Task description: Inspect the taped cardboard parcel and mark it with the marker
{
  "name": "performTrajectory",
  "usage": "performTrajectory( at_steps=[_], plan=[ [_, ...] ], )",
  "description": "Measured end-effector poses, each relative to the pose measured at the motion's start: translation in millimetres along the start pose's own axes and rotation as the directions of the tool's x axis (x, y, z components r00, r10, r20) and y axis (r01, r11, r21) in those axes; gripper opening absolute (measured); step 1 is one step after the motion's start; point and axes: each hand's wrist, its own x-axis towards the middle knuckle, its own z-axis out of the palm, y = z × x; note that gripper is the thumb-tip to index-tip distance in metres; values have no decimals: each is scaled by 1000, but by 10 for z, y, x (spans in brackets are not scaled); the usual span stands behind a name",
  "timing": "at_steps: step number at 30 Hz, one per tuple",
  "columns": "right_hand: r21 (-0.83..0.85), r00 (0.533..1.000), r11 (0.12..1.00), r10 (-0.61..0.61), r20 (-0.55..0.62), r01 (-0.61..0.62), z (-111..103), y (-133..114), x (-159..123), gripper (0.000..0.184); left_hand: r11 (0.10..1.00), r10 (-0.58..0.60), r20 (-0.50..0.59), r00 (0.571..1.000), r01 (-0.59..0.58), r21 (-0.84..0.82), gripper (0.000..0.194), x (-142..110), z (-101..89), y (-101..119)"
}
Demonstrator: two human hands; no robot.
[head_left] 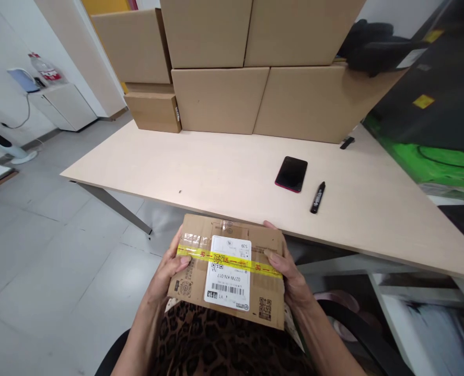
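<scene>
I hold a small cardboard parcel [229,269] in front of me, just below the near edge of the table [224,172]. It is sealed with a yellow tape strip and carries a white shipping label with a barcode. My left hand [170,269] grips its left side, thumb on top. My right hand [286,269] grips its right side, thumb on the tape. Both hands are closed on the parcel.
A dark phone [291,174] and a black marker [317,197] lie on the table. Large cardboard boxes [255,99] are stacked along the far edge, a smaller one [153,110] at left. A white cabinet [65,104] stands far left on the tiled floor.
</scene>
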Motion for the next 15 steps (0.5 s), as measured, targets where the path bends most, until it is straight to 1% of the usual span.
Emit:
performTrajectory(
  at_steps=[3, 5, 6, 8, 10, 11, 12, 13, 15],
  plan=[
    [29, 999, 1000, 3, -43, -2, 38, -20, -5, 71, 999, 3, 21, 1000, -4, 43, 88, 2, -29, -2],
    [49, 996, 999, 19, -93, -15, 52, -57, 9, 64, 993, 54, 73, 996, -62, 101, 84, -14, -89, 1],
    [55, 993, 997, 51, -106, -46, 55, -83, 19, 59, 984, 95, 119, 988, -111, 138, 88, -25, -126, 5],
    [55, 980, 985, 170, -103, -165, 57, -142, 40, 48, 946, 177, 239, 955, -232, 225, 105, -45, -191, 12],
    [30, 954, 956, 293, -63, -291, 62, -203, 56, 46, 875, 244, 323, 914, -351, 333, 121, -52, -222, 11],
    [6, 944, 945, 327, -37, -327, 70, -232, 60, 48, 841, 272, 326, 905, -388, 377, 123, -50, -219, 4],
    [-23, 941, 941, 338, -9, -338, 83, -258, 61, 50, 822, 301, 298, 906, -405, 400, 120, -45, -207, -6],
    [-56, 945, 944, 326, 25, -324, 101, -281, 59, 54, 820, 332, 250, 910, -409, 399, 113, -39, -187, -19],
    [-118, 959, 961, 264, 100, -252, 145, -316, 42, 61, 849, 375, 151, 915, -404, 339, 96, -29, -138, -44]
  ],
)
